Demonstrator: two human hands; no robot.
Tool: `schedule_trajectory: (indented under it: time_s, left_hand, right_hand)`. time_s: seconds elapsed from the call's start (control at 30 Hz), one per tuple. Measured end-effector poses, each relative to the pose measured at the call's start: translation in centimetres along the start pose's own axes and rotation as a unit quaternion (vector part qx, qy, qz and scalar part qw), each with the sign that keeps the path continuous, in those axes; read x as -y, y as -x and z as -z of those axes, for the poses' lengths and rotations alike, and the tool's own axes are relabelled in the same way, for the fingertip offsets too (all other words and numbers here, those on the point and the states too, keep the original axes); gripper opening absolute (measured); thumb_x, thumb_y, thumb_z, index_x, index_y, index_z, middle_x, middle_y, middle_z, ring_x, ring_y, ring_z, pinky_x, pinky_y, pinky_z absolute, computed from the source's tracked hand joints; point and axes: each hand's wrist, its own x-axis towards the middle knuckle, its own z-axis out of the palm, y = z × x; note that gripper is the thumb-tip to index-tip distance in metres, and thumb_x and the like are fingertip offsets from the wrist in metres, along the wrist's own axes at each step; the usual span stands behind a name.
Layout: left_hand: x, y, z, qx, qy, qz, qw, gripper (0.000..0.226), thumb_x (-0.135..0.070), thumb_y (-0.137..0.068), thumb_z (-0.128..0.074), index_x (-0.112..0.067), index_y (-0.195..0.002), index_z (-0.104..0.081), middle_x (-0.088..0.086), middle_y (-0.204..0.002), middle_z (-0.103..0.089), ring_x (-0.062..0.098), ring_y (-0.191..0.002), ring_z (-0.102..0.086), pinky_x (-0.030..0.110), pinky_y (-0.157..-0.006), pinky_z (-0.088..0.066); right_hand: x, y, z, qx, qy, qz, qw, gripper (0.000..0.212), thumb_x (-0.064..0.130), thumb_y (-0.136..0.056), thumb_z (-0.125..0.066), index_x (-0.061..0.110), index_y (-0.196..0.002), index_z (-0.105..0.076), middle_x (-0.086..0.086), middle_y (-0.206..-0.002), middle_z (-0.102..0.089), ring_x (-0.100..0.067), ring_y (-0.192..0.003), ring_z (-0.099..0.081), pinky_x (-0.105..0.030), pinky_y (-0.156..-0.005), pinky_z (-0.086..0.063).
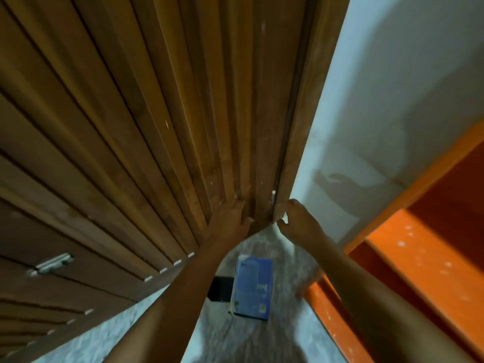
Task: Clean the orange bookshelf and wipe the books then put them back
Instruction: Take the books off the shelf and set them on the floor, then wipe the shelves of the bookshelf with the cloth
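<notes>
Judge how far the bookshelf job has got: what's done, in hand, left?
Done: the orange bookshelf shows no books on its visible shelves. In hand: the left hand presses the slatted wooden door, the right hand curls at its frame. Left: white specks on shelves; a blue book-like item lies on the floor.

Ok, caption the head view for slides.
Left hand and right hand at the foot of the slatted wooden door; blue book on floor, orange bookshelf alongside.
</notes>
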Motion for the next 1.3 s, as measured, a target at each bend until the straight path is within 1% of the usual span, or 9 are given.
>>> schedule_trajectory:
  time_s: [0.07,0.17,0.23,0.33,0.53,0.67,0.87,1.1,1.3]
  left_hand:
    - [-2.1,-0.7,2.7,-0.003,-0.025,-0.008,1.0,0.043,-0.039,-0.091,-0.047,-0.021,-0.13,-0.051,0.002,-0.123,-0.057,0.018,-0.113,-0.053,0.033,-0.098,-0.042]
    - [-5.1,-1.6,6.2,-0.004,-0.051,-0.022,0.998,0.037,-0.035,-0.092,-0.049,-0.021,-0.126,-0.052,0.002,-0.122,-0.056,0.02,-0.113,-0.052,0.033,-0.094,-0.038]
    - [-6.7,-1.9,7.9,0.007,-0.052,-0.045,0.998,0.044,-0.035,-0.093,-0.047,-0.02,-0.134,-0.046,0.002,-0.133,-0.05,0.02,-0.122,-0.045,0.033,-0.102,-0.032]
    - [-8.4,-2.1,9.7,0.017,-0.057,-0.103,0.993,0.051,-0.035,-0.095,-0.047,-0.016,-0.141,-0.038,0.003,-0.141,-0.045,0.02,-0.13,-0.04,0.032,-0.109,-0.028]
    - [-11.7,0.4,11.7,0.049,-0.071,-0.216,0.972,0.053,-0.035,-0.094,-0.05,-0.015,-0.141,-0.039,0.004,-0.139,-0.046,0.022,-0.128,-0.041,0.032,-0.107,-0.03]
    - [-14.8,2.7,11.9,0.083,-0.066,-0.293,0.95,0.052,-0.037,-0.093,-0.05,-0.014,-0.138,-0.041,0.006,-0.137,-0.047,0.024,-0.129,-0.041,0.033,-0.106,-0.029]
    - [-22.0,8.2,11.1,0.139,-0.042,-0.407,0.902,0.054,-0.037,-0.092,-0.053,-0.016,-0.14,-0.04,0.007,-0.138,-0.045,0.026,-0.13,-0.039,0.035,-0.105,-0.028]
    - [-30.8,15.6,10.5,0.176,0.013,-0.52,0.836,0.053,-0.038,-0.093,-0.051,-0.016,-0.14,-0.039,0.005,-0.141,-0.043,0.024,-0.132,-0.037,0.037,-0.106,-0.03]
    - [-37.4,21.8,9.8,0.196,0.033,-0.597,0.777,0.051,-0.037,-0.094,-0.05,-0.017,-0.14,-0.04,0.004,-0.141,-0.043,0.024,-0.132,-0.037,0.039,-0.107,-0.029]
  right_hand:
    - [1.3,0.0,3.9,-0.019,0.015,0.022,0.999,0.033,0.014,-0.086,-0.054,0.007,-0.119,-0.056,-0.013,-0.117,-0.056,-0.03,-0.107,-0.056,-0.033,-0.086,-0.046]
    - [3.7,0.7,9.0,-0.01,0.036,-0.007,0.999,0.04,0.019,-0.091,-0.051,0.011,-0.129,-0.047,-0.01,-0.131,-0.045,-0.027,-0.122,-0.044,-0.036,-0.098,-0.04]
    - [4.8,1.5,11.2,-0.031,0.038,-0.023,0.999,0.043,0.021,-0.091,-0.051,0.011,-0.132,-0.045,-0.01,-0.134,-0.042,-0.027,-0.126,-0.041,-0.035,-0.102,-0.038]
    - [6.4,3.8,13.1,-0.067,0.033,-0.054,0.996,0.042,0.021,-0.091,-0.052,0.01,-0.131,-0.046,-0.011,-0.132,-0.044,-0.028,-0.123,-0.044,-0.036,-0.1,-0.039]
    - [9.2,10.5,14.5,-0.141,0.077,-0.133,0.978,0.044,0.024,-0.09,-0.052,0.012,-0.131,-0.046,-0.01,-0.133,-0.045,-0.03,-0.124,-0.044,-0.038,-0.102,-0.038]
    - [10.2,16.2,15.5,-0.181,0.085,-0.192,0.961,0.043,0.025,-0.09,-0.052,0.012,-0.131,-0.047,-0.01,-0.133,-0.045,-0.029,-0.125,-0.044,-0.033,-0.1,-0.038]
    - [10.1,26.5,17.9,-0.227,0.093,-0.326,0.913,0.044,0.026,-0.091,-0.052,0.013,-0.133,-0.045,-0.008,-0.135,-0.044,-0.028,-0.124,-0.045,-0.035,-0.097,-0.041]
    - [10.0,38.0,21.1,-0.291,0.113,-0.455,0.834,0.056,0.028,-0.094,-0.051,0.011,-0.143,-0.032,-0.011,-0.151,-0.029,-0.028,-0.136,-0.033,-0.038,-0.108,-0.035]
    - [9.8,46.8,23.1,-0.369,0.114,-0.497,0.777,0.039,0.022,-0.089,-0.054,0.01,-0.126,-0.051,-0.01,-0.128,-0.05,-0.028,-0.118,-0.05,-0.036,-0.092,-0.044]
